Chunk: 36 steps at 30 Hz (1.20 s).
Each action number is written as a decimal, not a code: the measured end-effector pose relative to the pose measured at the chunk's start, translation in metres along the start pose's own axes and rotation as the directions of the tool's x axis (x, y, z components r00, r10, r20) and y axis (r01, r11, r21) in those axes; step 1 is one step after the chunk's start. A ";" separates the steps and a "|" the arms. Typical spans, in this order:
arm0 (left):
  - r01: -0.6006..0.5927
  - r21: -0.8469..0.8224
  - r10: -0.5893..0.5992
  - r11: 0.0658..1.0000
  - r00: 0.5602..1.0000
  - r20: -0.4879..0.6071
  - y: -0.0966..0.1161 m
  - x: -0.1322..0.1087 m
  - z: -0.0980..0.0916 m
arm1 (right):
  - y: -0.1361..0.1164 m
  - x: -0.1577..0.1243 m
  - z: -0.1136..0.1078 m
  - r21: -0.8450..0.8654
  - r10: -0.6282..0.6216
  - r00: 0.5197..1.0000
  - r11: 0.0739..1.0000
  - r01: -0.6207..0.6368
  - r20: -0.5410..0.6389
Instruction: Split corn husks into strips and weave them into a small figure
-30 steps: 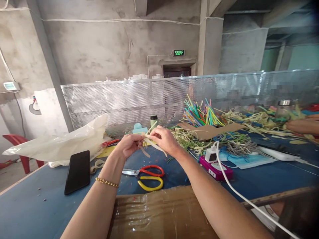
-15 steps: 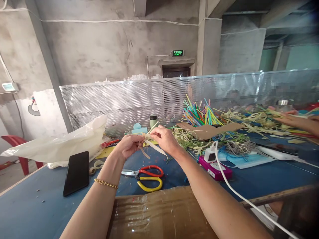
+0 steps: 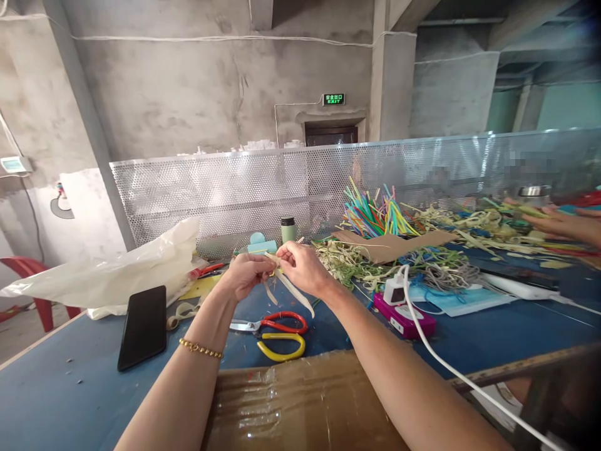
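Strips [image 3: 294,292] hang above the table [image 3: 84,382], pinched by our left hand [image 3: 246,274] and right hand [image 3: 305,266] close together; they bunch there, but two ends dangle loose, so we judge the work only partly done.

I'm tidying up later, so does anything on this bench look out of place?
Two small things. What looks like a blue face mask lies on the table beside tangled gray cord, an odd spot for one. The white cable by the purple power strip runs off the table's front edge, where it might snag.
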State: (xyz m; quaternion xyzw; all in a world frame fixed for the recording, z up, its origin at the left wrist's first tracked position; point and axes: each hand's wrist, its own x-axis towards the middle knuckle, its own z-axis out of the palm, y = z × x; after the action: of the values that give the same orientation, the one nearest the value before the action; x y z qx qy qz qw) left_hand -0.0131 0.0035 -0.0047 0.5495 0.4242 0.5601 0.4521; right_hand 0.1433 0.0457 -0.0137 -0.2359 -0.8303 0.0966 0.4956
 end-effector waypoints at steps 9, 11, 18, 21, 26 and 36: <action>-0.061 0.205 0.053 0.977 0.998 0.042 -0.005 -0.001 0.004 | -0.002 0.002 -0.013 -0.125 0.002 1.000 0.992 -0.005 -0.024; -0.090 0.258 0.070 0.962 0.994 0.089 -0.006 -0.002 0.006 | -0.001 0.001 -0.013 -0.129 0.028 1.000 0.991 -0.028 0.001; -0.184 0.423 0.105 0.887 0.973 0.203 -0.007 -0.005 0.011 | 0.004 0.003 -0.009 0.181 0.151 0.988 0.971 -0.155 0.033; -0.213 0.444 0.104 0.870 0.961 0.257 -0.007 -0.006 0.012 | 0.001 0.004 -0.012 0.288 0.204 0.979 0.936 -0.201 0.020; -0.230 0.466 0.080 0.854 0.944 0.320 -0.004 -0.010 0.017 | -0.008 0.004 -0.017 0.453 0.255 0.966 0.866 -0.212 -0.036; -0.086 0.285 -0.001 0.955 0.956 0.292 -0.003 -0.010 0.016 | 0.012 0.010 -0.020 0.165 0.178 0.945 0.977 -0.136 -0.274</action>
State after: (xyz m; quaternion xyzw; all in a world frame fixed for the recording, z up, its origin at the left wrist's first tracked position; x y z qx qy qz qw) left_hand 0.0031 -0.0057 -0.0097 0.6956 0.4205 0.4139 0.4099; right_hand 0.1605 0.0597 -0.0011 -0.2767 -0.7190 0.1604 0.6171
